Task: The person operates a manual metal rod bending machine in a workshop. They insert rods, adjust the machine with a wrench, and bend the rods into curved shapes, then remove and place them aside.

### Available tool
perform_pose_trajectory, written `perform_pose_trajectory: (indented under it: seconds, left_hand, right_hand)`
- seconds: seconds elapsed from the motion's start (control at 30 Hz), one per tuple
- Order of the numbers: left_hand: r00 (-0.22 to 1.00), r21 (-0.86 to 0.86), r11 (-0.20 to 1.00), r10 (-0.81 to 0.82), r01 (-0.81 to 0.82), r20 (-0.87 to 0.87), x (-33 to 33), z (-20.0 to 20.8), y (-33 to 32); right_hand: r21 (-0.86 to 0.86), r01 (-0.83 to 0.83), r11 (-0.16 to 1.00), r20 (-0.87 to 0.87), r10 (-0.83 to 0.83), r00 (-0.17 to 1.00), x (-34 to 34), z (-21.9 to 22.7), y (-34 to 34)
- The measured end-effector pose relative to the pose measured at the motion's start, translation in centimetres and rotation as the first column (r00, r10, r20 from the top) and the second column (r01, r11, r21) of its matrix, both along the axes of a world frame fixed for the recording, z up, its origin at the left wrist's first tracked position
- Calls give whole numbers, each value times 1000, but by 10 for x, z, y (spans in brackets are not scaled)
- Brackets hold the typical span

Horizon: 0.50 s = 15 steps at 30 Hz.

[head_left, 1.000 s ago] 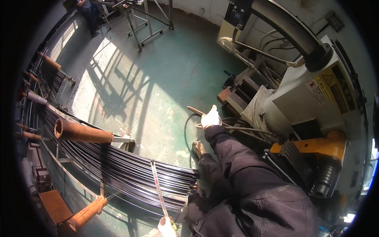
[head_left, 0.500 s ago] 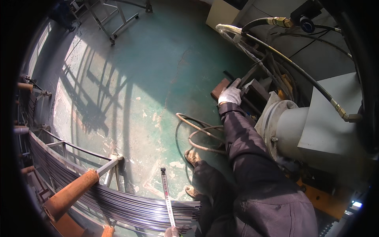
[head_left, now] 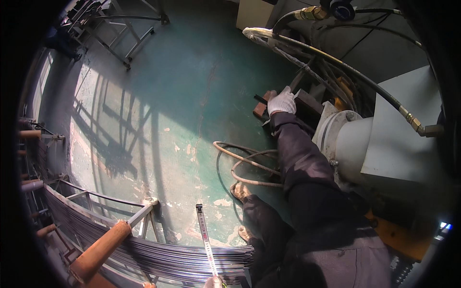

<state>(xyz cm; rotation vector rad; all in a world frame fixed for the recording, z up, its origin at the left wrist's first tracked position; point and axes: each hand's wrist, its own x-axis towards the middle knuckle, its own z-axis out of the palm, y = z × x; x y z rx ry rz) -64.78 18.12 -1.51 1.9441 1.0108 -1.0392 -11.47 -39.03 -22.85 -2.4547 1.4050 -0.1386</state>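
At the lower edge my left hand (head_left: 212,282) shows only in part, gloved and closed at the base of a tape measure (head_left: 205,235). Its white blade sticks out over a bundle of thin dark metal rods (head_left: 182,259), close to their cut ends. My right arm stretches forward to the machine. There my right hand (head_left: 282,102), in a white knit glove, is closed between a reddish-brown block (head_left: 260,107) and a grey bar (head_left: 298,80). What its fingers hold is hidden.
Orange-brown rollers (head_left: 103,249) on a metal frame (head_left: 144,211) carry the rods at left. A coiled hose (head_left: 245,163) lies on the green floor by my shoes (head_left: 240,192). Hydraulic hoses (head_left: 345,67) and a pale cylinder housing (head_left: 353,141) stand at right. Another person's leg (head_left: 65,45) shows far left.
The view has shifted a little. My right hand now has its fingers drawn in more beside the block. The tape blade still lies over the rods.
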Motion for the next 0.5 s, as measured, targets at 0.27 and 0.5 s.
perform_pose_trajectory:
  seconds: [0.27,0.5]
  left_hand:
    - [633,-178,621,774,-763,-15,-64,73,-17]
    - [909,-268,962,62,55,411,-143,80,1]
  right_hand:
    - [293,-144,945,8,148,989,-83,87,186]
    - [215,-751,624,320,682,658,-143,325,358]
